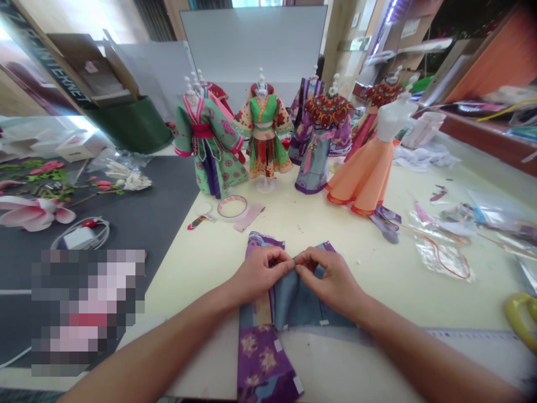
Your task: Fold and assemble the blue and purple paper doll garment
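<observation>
Left hand [268, 266]: thumb and forefinger pinched on the upper edge of the blue-grey fabric [298, 305].
Right hand [333, 274]: same pinch, on that fabric, just beside the left; fingertips of both nearly meet.
Blue-grey fabric: in the grip, hanging below it in a soft fold, lower edge near the tabletop [377, 268].
Purple printed fabric [264, 350]: under and left of the grip, running toward the wearer.
White tabs [324, 322]: along fabric edges, below the grip.
Tape roll [233, 198]: lying beyond the grip, to its left.
Green robe [229, 154]: on a stand, farther beyond and left.
Orange skirt [363, 173]: on a white dress form [394, 120], beyond and right of the grip.
Ruler [470, 336]: right of the grip, nearer the wearer.
Yellow-handled scissors [517, 316]: far right of the grip, partly out of view.
</observation>
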Tool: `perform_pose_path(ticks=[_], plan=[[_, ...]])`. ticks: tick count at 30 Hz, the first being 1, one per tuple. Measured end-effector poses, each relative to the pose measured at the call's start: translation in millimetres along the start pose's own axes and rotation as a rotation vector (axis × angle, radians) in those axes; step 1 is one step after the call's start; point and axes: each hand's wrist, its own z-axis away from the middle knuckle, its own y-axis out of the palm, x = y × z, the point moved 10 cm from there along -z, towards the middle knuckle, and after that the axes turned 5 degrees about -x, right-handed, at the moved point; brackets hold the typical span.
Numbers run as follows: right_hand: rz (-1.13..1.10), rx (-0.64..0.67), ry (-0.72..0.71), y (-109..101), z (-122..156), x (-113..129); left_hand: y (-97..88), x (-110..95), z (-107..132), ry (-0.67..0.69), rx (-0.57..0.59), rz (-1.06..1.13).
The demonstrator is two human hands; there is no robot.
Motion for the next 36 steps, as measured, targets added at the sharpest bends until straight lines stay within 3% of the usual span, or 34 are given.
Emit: perform_pose_path(ticks=[10,21,28,36], plan=[[0.239,-0.004,-0.247,1,5,21,1.0,-7,0,0.093,0.001,-0.117],[-0.048,0.015,0.124,2,-3,-11,2.8,-3,-1,0.013,0.014,-0.007],[-0.102,0.032,0.178,3,-2,-13,0.9,0,0,-0.021,-0.005,0.011],[-0.035,0.017,0.108,1,-2,-10,-1.0,-4,1,0.023,-0.040,-0.064]])
